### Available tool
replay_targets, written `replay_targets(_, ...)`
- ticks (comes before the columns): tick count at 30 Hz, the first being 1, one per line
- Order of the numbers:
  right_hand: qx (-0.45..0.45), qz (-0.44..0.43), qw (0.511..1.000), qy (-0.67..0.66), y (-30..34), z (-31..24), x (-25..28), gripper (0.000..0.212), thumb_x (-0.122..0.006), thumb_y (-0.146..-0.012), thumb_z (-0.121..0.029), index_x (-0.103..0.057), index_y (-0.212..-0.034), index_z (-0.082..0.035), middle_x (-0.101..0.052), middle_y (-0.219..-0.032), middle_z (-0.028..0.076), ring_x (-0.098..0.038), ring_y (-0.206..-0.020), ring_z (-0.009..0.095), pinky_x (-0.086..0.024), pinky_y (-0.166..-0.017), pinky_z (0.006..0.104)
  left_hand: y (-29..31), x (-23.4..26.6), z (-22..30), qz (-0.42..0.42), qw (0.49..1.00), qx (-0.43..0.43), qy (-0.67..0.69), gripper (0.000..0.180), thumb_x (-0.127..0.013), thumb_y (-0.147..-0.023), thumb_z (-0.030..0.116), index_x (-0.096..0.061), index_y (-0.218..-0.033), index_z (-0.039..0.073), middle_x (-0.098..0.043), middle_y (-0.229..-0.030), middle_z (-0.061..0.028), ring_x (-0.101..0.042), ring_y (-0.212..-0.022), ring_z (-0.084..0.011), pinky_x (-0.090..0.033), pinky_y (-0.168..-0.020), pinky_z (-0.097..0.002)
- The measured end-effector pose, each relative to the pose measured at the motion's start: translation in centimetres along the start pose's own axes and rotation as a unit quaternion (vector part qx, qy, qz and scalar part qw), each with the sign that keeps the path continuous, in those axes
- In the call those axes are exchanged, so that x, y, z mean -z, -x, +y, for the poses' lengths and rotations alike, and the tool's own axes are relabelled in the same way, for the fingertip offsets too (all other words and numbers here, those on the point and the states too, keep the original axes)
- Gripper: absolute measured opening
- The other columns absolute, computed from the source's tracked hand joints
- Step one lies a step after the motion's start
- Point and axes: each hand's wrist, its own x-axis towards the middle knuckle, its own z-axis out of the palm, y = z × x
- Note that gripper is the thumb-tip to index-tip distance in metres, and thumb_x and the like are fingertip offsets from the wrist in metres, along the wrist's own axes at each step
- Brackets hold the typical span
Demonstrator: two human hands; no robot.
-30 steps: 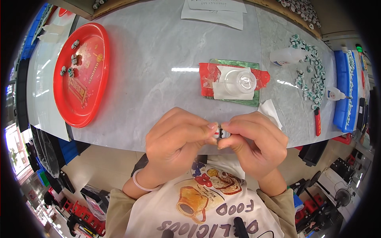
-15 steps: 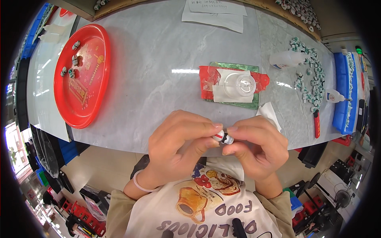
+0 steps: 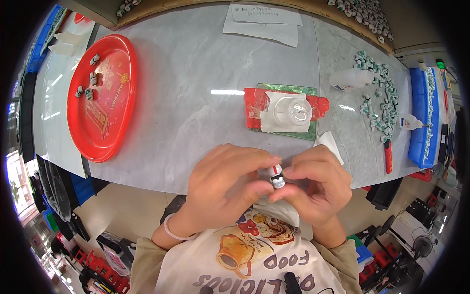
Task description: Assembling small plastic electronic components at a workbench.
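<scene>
Between my two hands, over the table's near edge, is a small white figurine [image 3: 277, 177] with a red stripe on top and a black band round its middle. It stands roughly upright in my fingertips. My left hand [image 3: 223, 181] pinches it from the left, forefinger at its top and thumb near its base. From the other side, my right hand [image 3: 319, 181] holds it with thumb and forefinger. Both hands' remaining fingers are curled.
A red oval tray [image 3: 75, 128] at left bears several small pieces. Ahead, a clear plastic cup [image 3: 299, 111] rests on white paper over a green plate [image 3: 313, 91]. At right are green-and-white pieces [image 3: 389, 98], a white squeeze bottle [image 3: 350, 79], a red-handled tool [image 3: 388, 159] and a blue bin [image 3: 418, 147].
The figurine has turned from lying slanted to nearly upright, its red-striped end now on top. My fingers have shifted round it, the left thumb lower. The view has moved slightly.
</scene>
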Motion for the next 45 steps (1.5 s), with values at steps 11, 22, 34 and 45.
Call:
replay_targets(11,-0.010,-0.011,0.999,-0.032,-0.1,0.2,0.0,0.038,-0.083,-0.054,-0.027,-0.055,-0.068,-0.005,-0.054,-0.060,0.005,-0.050,-0.051,0.018,-0.035,-0.044,0.0265,-0.2,0.3,0.1,-0.055,0.997,0.006,0.052,0.046,-0.071,-0.072,0.038,-0.064,-0.093,-0.002,-0.067,-0.084,-0.0113,-0.060,-0.072,-0.0177,-0.047,-0.058,-0.0256)
replay_targets(22,0.010,-0.033,0.999,-0.035,-0.4,0.0,-0.1,0.040,-0.083,-0.053,-0.031,-0.054,-0.066,-0.005,-0.053,-0.058,0.004,-0.049,-0.050,0.018,-0.035,-0.045,0.0271,-0.1,0.4,0.4,-0.033,0.998,-0.053,-0.009,0.043,-0.062,-0.082,0.041,-0.063,-0.092,0.000,-0.066,-0.082,-0.0107,-0.060,-0.073,-0.0193,-0.044,-0.063,-0.0278)
replay_targets(34,-0.020,-0.008,0.998,-0.056,-0.1,-0.4,0.7,0.039,-0.074,-0.070,-0.037,-0.058,-0.068,-0.002,-0.055,-0.060,0.004,-0.049,-0.052,0.016,-0.035,-0.047,0.0263,-3.0,13.5,1.3,0.239,0.923,0.127,-0.274,0.025,-0.054,-0.088,0.015,-0.056,-0.107,-0.001,-0.061,-0.095,-0.0098,-0.057,-0.080,-0.0173,-0.045,-0.074,-0.0276)
replay_targets(45,-0.014,-0.042,0.993,-0.106,0.3,0.3,1.3,0.024,-0.072,-0.074,-0.021,-0.059,-0.068,-0.002,-0.058,-0.062,0.005,-0.051,-0.053,0.018,-0.037,-0.047,0.0276,-13.1,13.0,6.4,0.056,0.887,0.002,-0.459,0.021,-0.054,-0.086,0.015,-0.061,-0.100,0.001,-0.061,-0.095,-0.0133,-0.061,-0.079,-0.0262,-0.046,-0.074,-0.0341)
